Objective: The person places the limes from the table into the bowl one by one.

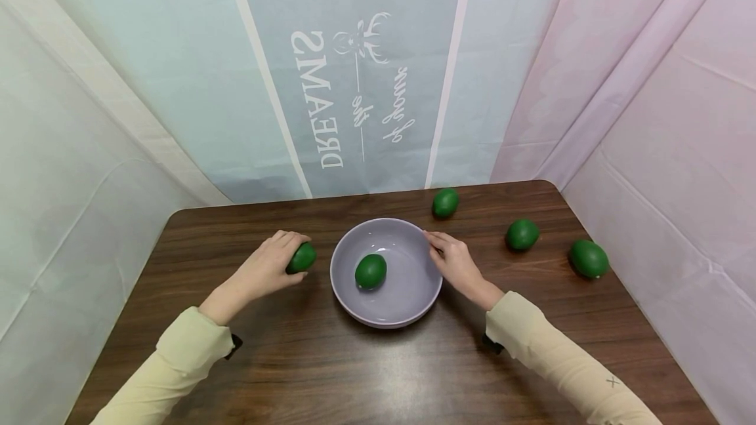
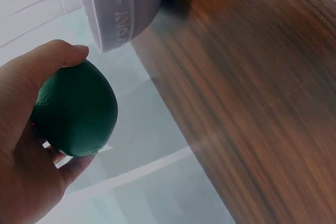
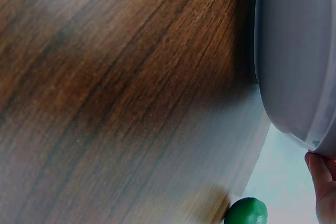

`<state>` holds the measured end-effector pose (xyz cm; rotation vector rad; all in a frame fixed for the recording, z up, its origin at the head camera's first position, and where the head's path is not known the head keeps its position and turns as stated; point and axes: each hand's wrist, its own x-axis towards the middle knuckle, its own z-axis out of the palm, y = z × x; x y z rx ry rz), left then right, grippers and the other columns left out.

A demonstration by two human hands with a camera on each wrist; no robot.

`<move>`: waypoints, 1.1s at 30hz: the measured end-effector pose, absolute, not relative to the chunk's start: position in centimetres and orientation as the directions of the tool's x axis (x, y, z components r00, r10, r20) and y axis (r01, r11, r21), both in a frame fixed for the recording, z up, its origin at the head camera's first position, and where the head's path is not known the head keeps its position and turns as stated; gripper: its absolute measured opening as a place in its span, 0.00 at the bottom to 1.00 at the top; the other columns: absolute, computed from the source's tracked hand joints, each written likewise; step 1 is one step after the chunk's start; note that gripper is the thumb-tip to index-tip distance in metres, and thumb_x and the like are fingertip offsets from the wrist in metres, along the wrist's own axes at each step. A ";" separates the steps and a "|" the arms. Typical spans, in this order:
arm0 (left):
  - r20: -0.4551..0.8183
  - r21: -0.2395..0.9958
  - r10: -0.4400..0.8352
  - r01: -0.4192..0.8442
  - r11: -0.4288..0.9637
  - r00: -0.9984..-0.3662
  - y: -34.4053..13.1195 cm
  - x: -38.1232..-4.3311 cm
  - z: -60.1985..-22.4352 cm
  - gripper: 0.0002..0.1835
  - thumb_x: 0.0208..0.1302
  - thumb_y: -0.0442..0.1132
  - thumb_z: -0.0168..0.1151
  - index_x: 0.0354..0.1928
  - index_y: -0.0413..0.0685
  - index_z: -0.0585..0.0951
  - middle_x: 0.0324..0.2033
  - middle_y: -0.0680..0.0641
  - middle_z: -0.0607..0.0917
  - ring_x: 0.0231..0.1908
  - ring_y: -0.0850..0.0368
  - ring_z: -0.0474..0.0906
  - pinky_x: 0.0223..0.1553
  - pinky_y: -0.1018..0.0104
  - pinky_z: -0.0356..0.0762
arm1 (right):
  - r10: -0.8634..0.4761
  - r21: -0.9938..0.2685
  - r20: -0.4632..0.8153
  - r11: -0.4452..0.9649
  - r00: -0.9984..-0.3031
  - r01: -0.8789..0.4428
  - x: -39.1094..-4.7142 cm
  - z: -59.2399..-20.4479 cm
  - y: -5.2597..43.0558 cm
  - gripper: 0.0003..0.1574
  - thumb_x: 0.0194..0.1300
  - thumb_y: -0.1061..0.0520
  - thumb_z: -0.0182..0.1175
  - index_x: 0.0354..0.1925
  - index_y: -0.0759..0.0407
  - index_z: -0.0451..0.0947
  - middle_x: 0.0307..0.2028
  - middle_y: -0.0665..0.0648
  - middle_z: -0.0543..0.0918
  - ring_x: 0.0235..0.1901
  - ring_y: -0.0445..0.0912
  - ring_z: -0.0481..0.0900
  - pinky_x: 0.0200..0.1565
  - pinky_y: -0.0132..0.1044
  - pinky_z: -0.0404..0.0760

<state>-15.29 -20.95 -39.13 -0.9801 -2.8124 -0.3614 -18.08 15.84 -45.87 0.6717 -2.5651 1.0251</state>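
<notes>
My left hand grips a green lime just left of the grey-purple bowl. In the left wrist view, the thumb lies over the top of the held lime and fingers curl beneath it. Inside the bowl, left of its middle, sits another lime. At the bowl's right rim is my right hand, its fingertips at the edge. Only part of the right hand shows in the right wrist view, touching the bowl's rim.
On the right part of the brown wooden table lie three more limes: one near the back edge, a second lime and a third lime by the right edge. A printed cloth hangs behind the table.
</notes>
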 end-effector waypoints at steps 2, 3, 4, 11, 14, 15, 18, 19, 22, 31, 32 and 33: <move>0.218 0.179 0.598 0.634 0.752 -0.771 -20.8 -15.3 -39.1 0.31 0.45 0.42 0.71 0.52 0.39 0.71 0.45 0.43 0.76 0.44 0.48 0.71 0.42 0.51 0.72 | -0.311 -0.562 0.435 0.639 -0.845 -0.525 -18.1 -45.9 15.8 0.21 0.56 0.71 0.57 0.51 0.68 0.76 0.45 0.64 0.80 0.44 0.53 0.79 0.39 0.41 0.81; 0.222 0.182 0.601 0.638 0.748 -0.768 -20.7 -15.3 -39.1 0.31 0.45 0.42 0.71 0.52 0.39 0.71 0.45 0.43 0.76 0.44 0.48 0.71 0.42 0.51 0.72 | -0.312 -0.561 0.436 0.640 -0.845 -0.525 -18.1 -45.9 15.8 0.21 0.56 0.71 0.57 0.51 0.68 0.76 0.46 0.64 0.80 0.44 0.53 0.79 0.39 0.41 0.81; 0.227 0.183 0.602 0.641 0.746 -0.766 -20.6 -15.3 -39.0 0.31 0.45 0.42 0.71 0.52 0.40 0.71 0.45 0.43 0.77 0.44 0.48 0.71 0.42 0.52 0.72 | -0.311 -0.561 0.436 0.640 -0.845 -0.525 -18.1 -45.9 15.8 0.21 0.56 0.71 0.57 0.51 0.68 0.76 0.46 0.64 0.80 0.44 0.53 0.79 0.39 0.41 0.81; 0.239 0.192 0.619 0.661 0.725 -0.748 -19.7 -15.2 -38.7 0.31 0.44 0.43 0.71 0.51 0.39 0.72 0.44 0.44 0.77 0.42 0.50 0.71 0.42 0.54 0.72 | -0.310 -0.565 0.430 0.640 -0.848 -0.521 -18.1 -45.9 15.8 0.21 0.57 0.70 0.56 0.51 0.68 0.76 0.46 0.63 0.80 0.45 0.52 0.79 0.39 0.41 0.80; 0.243 0.193 0.623 0.667 0.720 -0.743 -19.4 -15.2 -38.6 0.31 0.44 0.43 0.71 0.51 0.40 0.72 0.44 0.44 0.77 0.42 0.51 0.71 0.42 0.55 0.72 | -0.310 -0.567 0.427 0.640 -0.850 -0.518 -18.1 -45.8 15.8 0.21 0.57 0.70 0.56 0.51 0.68 0.76 0.47 0.63 0.79 0.45 0.52 0.79 0.39 0.41 0.80; 0.247 0.194 0.625 0.669 0.717 -0.741 -19.3 -15.2 -38.6 0.31 0.44 0.43 0.71 0.51 0.40 0.72 0.43 0.45 0.77 0.42 0.51 0.71 0.42 0.55 0.72 | -0.310 -0.567 0.427 0.640 -0.849 -0.519 -18.1 -45.8 15.8 0.21 0.57 0.70 0.56 0.51 0.68 0.76 0.47 0.63 0.79 0.45 0.52 0.79 0.40 0.41 0.80; 0.258 0.201 0.631 0.679 0.706 -0.732 -18.9 -15.3 -38.7 0.30 0.44 0.42 0.71 0.51 0.40 0.72 0.43 0.45 0.77 0.42 0.51 0.71 0.43 0.56 0.72 | -0.309 -0.565 0.429 0.642 -0.849 -0.519 -18.1 -45.8 15.8 0.21 0.57 0.70 0.57 0.51 0.68 0.76 0.47 0.63 0.79 0.45 0.52 0.79 0.40 0.41 0.80; 0.260 0.204 0.634 0.683 0.702 -0.729 -18.8 -15.3 -38.7 0.30 0.44 0.42 0.71 0.50 0.40 0.72 0.43 0.45 0.77 0.42 0.51 0.70 0.43 0.56 0.71 | -0.309 -0.564 0.430 0.641 -0.848 -0.520 -18.1 -45.9 15.8 0.21 0.57 0.70 0.57 0.51 0.68 0.76 0.47 0.63 0.79 0.45 0.52 0.79 0.40 0.41 0.80; 0.256 0.213 0.641 0.689 0.693 -0.723 -18.5 -15.2 -38.7 0.30 0.44 0.42 0.71 0.50 0.40 0.72 0.43 0.45 0.76 0.41 0.52 0.70 0.43 0.56 0.72 | -0.310 -0.565 0.430 0.641 -0.848 -0.520 -18.1 -45.8 15.8 0.21 0.57 0.70 0.57 0.51 0.68 0.76 0.47 0.63 0.79 0.45 0.52 0.79 0.40 0.41 0.80; 0.244 0.229 0.656 0.700 0.677 -0.714 -17.4 -15.0 -38.3 0.29 0.46 0.42 0.70 0.50 0.39 0.72 0.43 0.45 0.76 0.41 0.52 0.70 0.43 0.56 0.71 | -0.308 -0.575 0.421 0.637 -0.853 -0.514 -18.1 -45.8 15.8 0.21 0.57 0.70 0.56 0.51 0.68 0.76 0.47 0.63 0.79 0.45 0.52 0.79 0.40 0.40 0.80; 0.248 0.232 0.657 0.702 0.673 -0.712 -17.3 -15.0 -38.2 0.29 0.46 0.41 0.69 0.50 0.39 0.72 0.43 0.45 0.76 0.41 0.52 0.70 0.43 0.56 0.71 | -0.308 -0.575 0.422 0.636 -0.853 -0.514 -18.1 -45.8 15.8 0.21 0.57 0.70 0.57 0.51 0.68 0.76 0.47 0.63 0.79 0.45 0.52 0.79 0.40 0.40 0.80; 0.252 0.233 0.659 0.705 0.670 -0.709 -17.2 -15.0 -38.2 0.28 0.46 0.41 0.69 0.50 0.39 0.72 0.43 0.46 0.76 0.41 0.52 0.70 0.43 0.56 0.71 | -0.307 -0.576 0.423 0.636 -0.853 -0.514 -18.0 -45.8 15.8 0.21 0.56 0.70 0.57 0.51 0.68 0.76 0.47 0.63 0.79 0.45 0.52 0.79 0.40 0.40 0.80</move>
